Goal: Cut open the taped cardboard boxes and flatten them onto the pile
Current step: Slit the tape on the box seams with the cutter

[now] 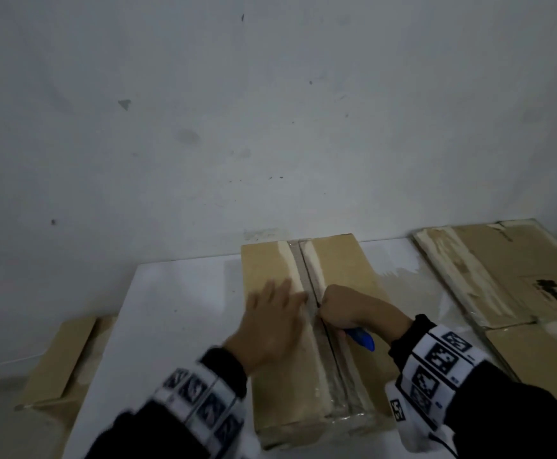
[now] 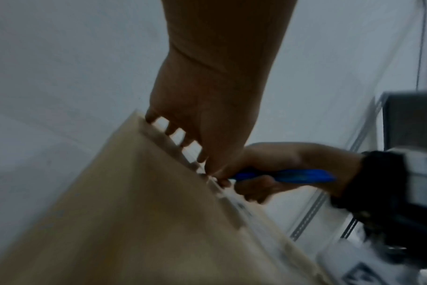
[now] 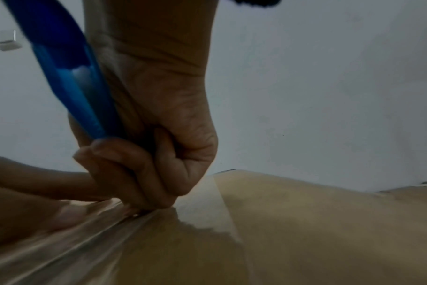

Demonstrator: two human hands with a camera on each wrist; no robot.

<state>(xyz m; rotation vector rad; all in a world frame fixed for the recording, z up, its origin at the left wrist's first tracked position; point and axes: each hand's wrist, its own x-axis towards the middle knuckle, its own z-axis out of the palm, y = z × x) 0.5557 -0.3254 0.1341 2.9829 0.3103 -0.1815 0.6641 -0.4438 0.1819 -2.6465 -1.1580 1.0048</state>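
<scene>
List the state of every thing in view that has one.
taped cardboard box: standing on the table, tape slit along the near part of the centre seam, far part uncut.
blue cutter: held, tip at the seam.
right hand: gripping the cutter.
left hand: flat on the box top.
flattened boxes: lying flat at right.

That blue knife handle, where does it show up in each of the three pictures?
Head: the blue knife handle pokes out below the right hand, lower centre-right.
Left wrist: centre-right, lying level in that hand's grip.
Right wrist: upper left, slanting down into the curled fingers.
Shared landmark: the taped seam of the cardboard box, which all views show.
</scene>
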